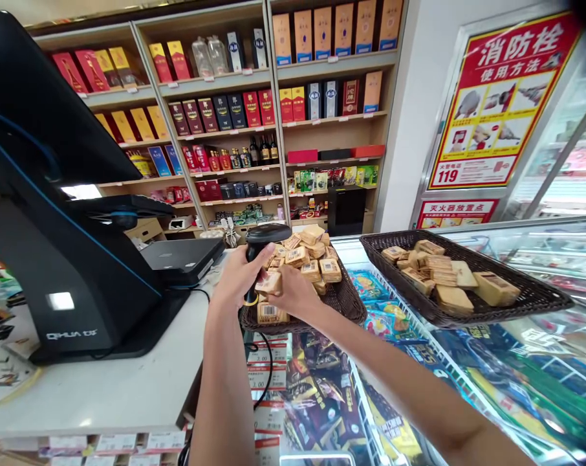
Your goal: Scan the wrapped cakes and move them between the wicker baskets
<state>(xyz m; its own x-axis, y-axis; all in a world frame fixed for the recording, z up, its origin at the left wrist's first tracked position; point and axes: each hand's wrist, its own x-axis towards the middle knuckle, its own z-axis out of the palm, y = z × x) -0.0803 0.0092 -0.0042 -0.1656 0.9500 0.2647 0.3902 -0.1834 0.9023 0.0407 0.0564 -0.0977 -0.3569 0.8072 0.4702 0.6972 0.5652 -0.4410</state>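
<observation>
My left hand (235,277) is wrapped round the handle of a black barcode scanner (270,233), whose head sticks out above the fingers. Right beside it, my right hand (297,292) grips a small tan packet (268,283) under the scanner head. Both hands are over a dark brown woven basket (348,301), heaped with similar tan packets (312,251), several with barcode labels. What food is inside the packets I cannot make out. The scanner's cable (270,372) hangs down in front of the basket.
At left, a black checkout terminal (94,259) stands on a white counter (123,382). A second woven basket (530,304) with tan packets rests on the glass-topped freezer (467,362) at right. Boxed goods line the shelves (215,139) behind.
</observation>
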